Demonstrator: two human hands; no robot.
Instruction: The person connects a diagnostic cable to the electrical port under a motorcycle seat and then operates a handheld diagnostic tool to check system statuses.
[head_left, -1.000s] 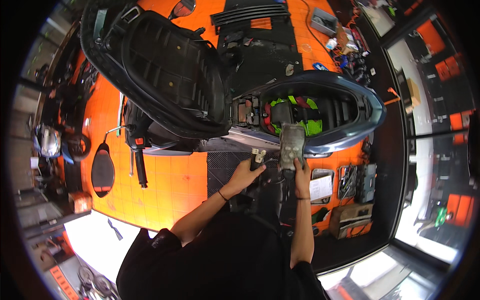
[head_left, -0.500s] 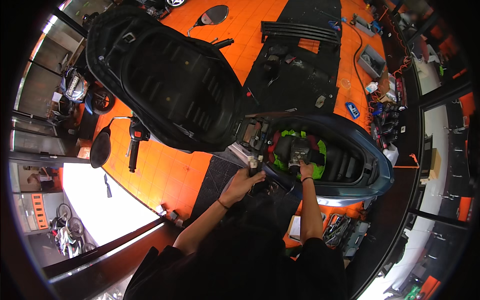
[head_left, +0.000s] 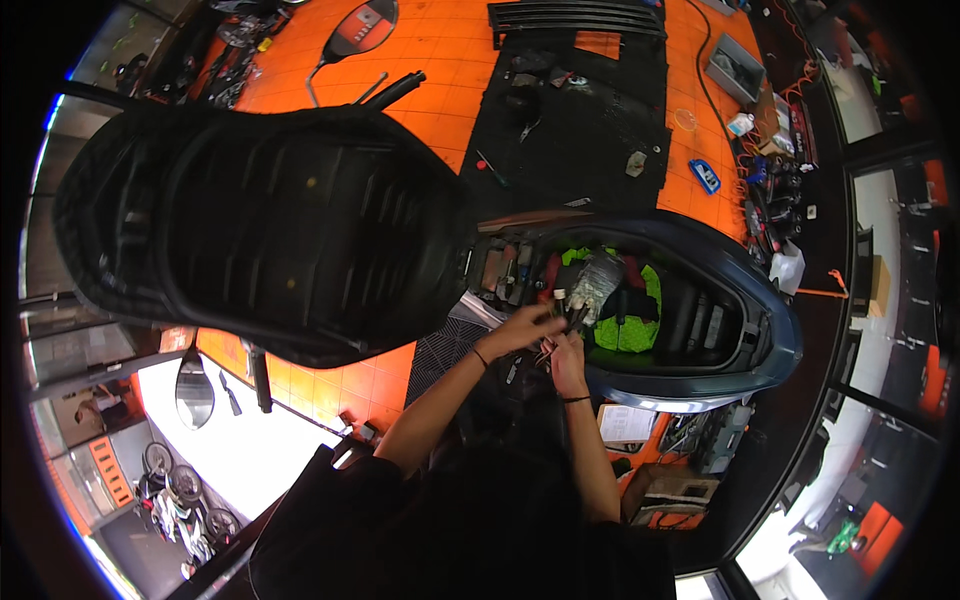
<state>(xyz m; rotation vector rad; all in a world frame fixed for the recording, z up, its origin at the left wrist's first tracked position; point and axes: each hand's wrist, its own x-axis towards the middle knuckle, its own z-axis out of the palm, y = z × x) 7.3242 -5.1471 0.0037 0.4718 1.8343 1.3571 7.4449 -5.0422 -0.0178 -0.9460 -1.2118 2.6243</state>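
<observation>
Tiled orange floor (head_left: pixel 440 70); left hand (head_left: pixel 528 328) and right hand (head_left: pixel 568 364), grips unclear, near crinkled silvery pack (head_left: pixel 600 284).

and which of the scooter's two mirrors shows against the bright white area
The lower-left mirror shows mostly against the white area; the upper mirror, beyond the open seat, shows against orange floor.

Seat (head_left: pixel 290 230) left of storage compartment (head_left: pixel 685 300), packet (head_left: pixel 598 282) and cloth (head_left: pixel 632 335) inside, mat (head_left: pixel 590 130) behind

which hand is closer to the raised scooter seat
Left: the left hand is to the right of the raised scooter seat, a gap between; the right hand is farther right.
</observation>
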